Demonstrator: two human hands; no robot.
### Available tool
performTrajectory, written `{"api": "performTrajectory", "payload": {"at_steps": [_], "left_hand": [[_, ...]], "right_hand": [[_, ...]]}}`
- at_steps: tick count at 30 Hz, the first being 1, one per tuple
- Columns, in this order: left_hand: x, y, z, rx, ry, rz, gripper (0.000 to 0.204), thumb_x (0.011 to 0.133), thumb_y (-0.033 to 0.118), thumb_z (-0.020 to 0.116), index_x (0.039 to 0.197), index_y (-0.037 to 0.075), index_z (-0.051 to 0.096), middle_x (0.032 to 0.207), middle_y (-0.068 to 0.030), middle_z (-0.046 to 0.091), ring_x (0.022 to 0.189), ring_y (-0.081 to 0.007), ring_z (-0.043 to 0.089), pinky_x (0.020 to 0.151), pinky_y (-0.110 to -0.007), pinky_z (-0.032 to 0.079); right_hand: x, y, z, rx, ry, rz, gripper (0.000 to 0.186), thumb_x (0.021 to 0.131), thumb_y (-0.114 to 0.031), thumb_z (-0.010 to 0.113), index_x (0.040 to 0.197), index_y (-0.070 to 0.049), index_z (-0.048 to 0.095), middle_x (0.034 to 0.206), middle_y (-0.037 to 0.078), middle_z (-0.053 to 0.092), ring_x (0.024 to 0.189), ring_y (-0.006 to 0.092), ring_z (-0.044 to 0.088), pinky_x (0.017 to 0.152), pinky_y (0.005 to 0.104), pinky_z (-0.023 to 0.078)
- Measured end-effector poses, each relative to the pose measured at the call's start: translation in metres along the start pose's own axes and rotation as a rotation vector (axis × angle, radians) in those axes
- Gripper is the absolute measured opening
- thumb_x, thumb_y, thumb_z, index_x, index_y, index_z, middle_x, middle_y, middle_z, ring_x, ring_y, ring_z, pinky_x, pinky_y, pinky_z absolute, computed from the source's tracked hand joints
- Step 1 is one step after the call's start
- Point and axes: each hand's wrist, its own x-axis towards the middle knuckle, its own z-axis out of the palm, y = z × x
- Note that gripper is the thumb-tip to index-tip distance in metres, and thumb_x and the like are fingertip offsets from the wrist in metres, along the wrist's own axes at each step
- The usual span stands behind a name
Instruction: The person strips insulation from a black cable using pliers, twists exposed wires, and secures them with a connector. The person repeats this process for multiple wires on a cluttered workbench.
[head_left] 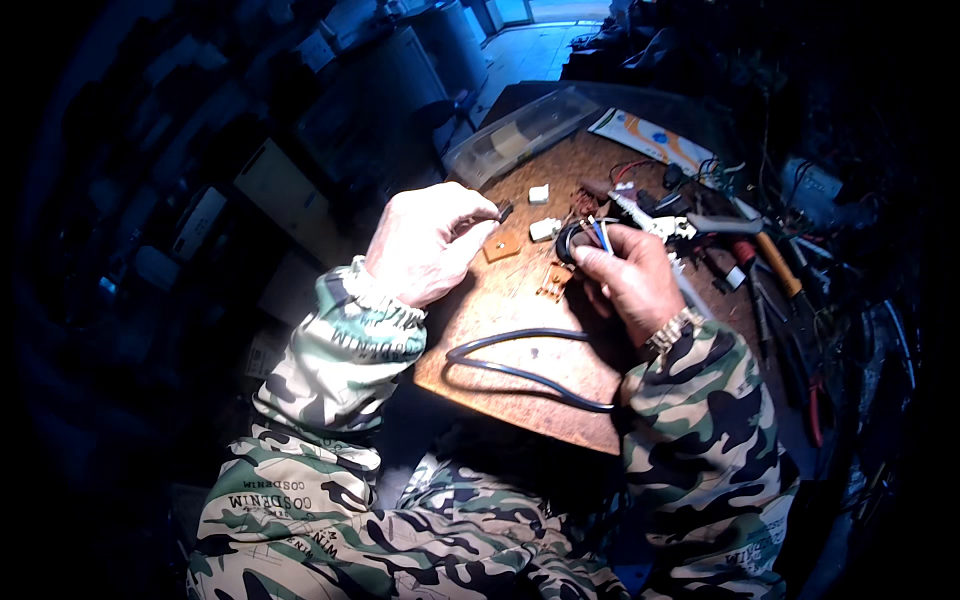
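Over the left part of the wooden board, my left hand [430,240] pinches a small dark piece [505,212] between thumb and fingertips; its kind is too small to make out. My right hand [635,275] is closed on the end of a black cable [530,385], where blue, white and brown wire ends [600,232] stick up past the thumb. The cable's loop lies on the board below. Between my hands are a tan square piece [502,246], an orange-brown part with metal strips [553,284] and a white block [545,230].
Another white block [539,194] lies farther back. A clear plastic box [520,135] and a white-orange packet [655,138] are at the board's [450,350] far side. On the right are wire strippers [678,228], an orange-handled tool [780,265], red-handled pliers [815,410] and loose wires. Surroundings are dark.
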Motion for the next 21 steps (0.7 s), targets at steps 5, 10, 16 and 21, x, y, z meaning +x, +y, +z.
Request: {"api": "performTrajectory", "payload": {"at_steps": [5, 10, 16, 21], "left_hand": [[0.051, -0.008, 0.055, -0.177, 0.035, -0.002, 0.011, 0.085, 0.006, 0.073, 0.094, -0.001, 0.074, 0.083, -0.0129, 0.071, 0.071, -0.019, 0.069, 0.064, -0.03, 0.054], [0.032, -0.02, 0.08, -0.166, 0.026, 0.071, 0.01, 0.086, 0.005, 0.072, 0.094, 0.0, 0.071, 0.088, -0.016, 0.07, 0.077, -0.0299, 0.071, 0.068, -0.036, 0.056], [0.031, -0.022, 0.081, -0.187, 0.09, 0.083, 0.01, 0.086, 0.006, 0.072, 0.093, 0.0, 0.069, 0.089, -0.0157, 0.071, 0.08, -0.0313, 0.071, 0.07, -0.036, 0.057], [0.029, -0.023, 0.069, -0.141, 0.124, 0.054, 0.011, 0.086, 0.007, 0.072, 0.094, 0.0, 0.07, 0.091, -0.0159, 0.071, 0.081, -0.0305, 0.072, 0.07, -0.036, 0.058]], "right_hand": [[-0.004, -0.005, -0.008, -0.012, 0.037, 0.037, 0.012, 0.095, -0.008, 0.06, 0.093, 0.002, 0.066, 0.067, 0.0, 0.06, 0.051, 0.0052, 0.051, 0.043, 0.0207, 0.036], [-0.007, -0.001, -0.006, 0.02, 0.001, -0.031, 0.018, 0.102, -0.013, 0.056, 0.103, 0.0, 0.067, 0.078, 0.0, 0.064, 0.055, 0.0037, 0.053, 0.045, 0.0191, 0.039], [-0.007, -0.006, -0.004, 0.025, 0.008, 0.022, 0.02, 0.102, -0.013, 0.057, 0.112, 0.001, 0.067, 0.081, 0.001, 0.065, 0.057, 0.0043, 0.054, 0.045, 0.0182, 0.038], [-0.005, -0.003, -0.005, 0.013, -0.005, 0.008, 0.024, 0.102, -0.012, 0.057, 0.119, 0.001, 0.067, 0.082, 0.002, 0.065, 0.058, 0.0048, 0.055, 0.045, 0.0181, 0.039]]}}
